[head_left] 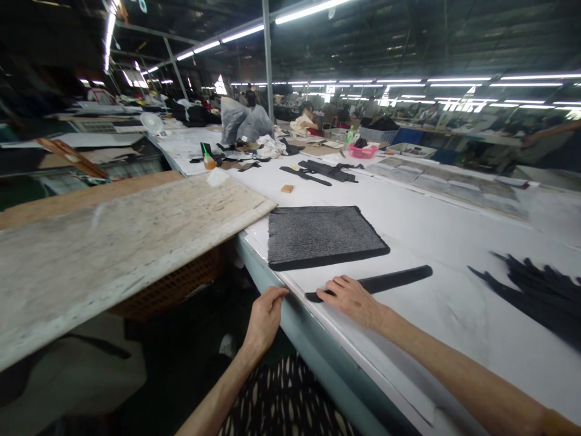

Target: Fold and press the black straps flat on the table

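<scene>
Right hand (pixel 351 298) bearing on a dark strip (pixel 399 280), on the near side of the grey ribbed panel (pixel 324 233).
The strip is lying on the white table (pixel 422 218), apart from the panel and running roughly along its black near edge; the right fingers are bending over the strip's left end (pressing or pinching, I cannot tell which). The left hand (pixel 265 315) is hovering by the table's edge, nearer than the panel's left corner, its fingertips sitting together; whether it is gripping anything, I cannot tell. Loose dark pieces (pixel 540 297) are lying well to the right of the panel. The step in hand seems to be steadying the strip; the next move is probably calling for a sure hold on that end.
</scene>
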The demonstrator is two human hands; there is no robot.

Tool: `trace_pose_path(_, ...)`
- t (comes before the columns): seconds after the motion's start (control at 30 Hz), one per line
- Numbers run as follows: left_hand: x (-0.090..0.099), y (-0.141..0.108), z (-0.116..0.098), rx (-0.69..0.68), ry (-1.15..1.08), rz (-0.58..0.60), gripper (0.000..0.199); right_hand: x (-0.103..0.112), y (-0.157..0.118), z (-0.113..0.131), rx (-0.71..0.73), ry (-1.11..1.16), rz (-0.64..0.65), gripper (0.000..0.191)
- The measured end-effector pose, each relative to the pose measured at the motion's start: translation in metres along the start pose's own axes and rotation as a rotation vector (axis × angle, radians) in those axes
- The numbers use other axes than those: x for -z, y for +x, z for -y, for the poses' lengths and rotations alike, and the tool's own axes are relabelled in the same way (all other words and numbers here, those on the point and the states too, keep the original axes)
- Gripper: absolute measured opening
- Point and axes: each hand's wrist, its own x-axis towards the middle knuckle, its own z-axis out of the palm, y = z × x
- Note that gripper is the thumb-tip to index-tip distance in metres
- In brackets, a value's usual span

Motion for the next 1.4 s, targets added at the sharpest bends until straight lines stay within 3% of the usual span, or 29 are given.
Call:
trace_pose_path(0.13, -0.005, 0.003, -0.003, 0.293, -0.195, 0.053, 0.034, 0.001, 0.016, 0.009, 0.022, 0.001, 0.015, 0.023)
trace_pose_path(0.27, -0.012, 0.008, -0.008, 0.379, -0.322, 0.099, 0.041, 0.003, 0.031, 0.017, 0.053, -0.003, 0.013, 0.016)
trace_pose_path(0.47, -0.016, 0.013, -0.003, 0.435, -0.416, 0.111, 0.028, -0.002, 0.031, 0.013, 0.092, 0.000, -0.041, 0.017)
trace_pose_path(0.83, -0.007, 0.005, 0.010, 0.503, -0.495, 0.129, 0.029, -0.011, 0.012, -0.004, 0.134, 0.037, -0.134, 0.020)
trace_pose_path(1.4, 0.014, -0.019, 0.065, 0.635, -0.416, 0.044, 0.026, -0.004, -0.019, -0.019, 0.123, 0.040, -0.179, 0.024)
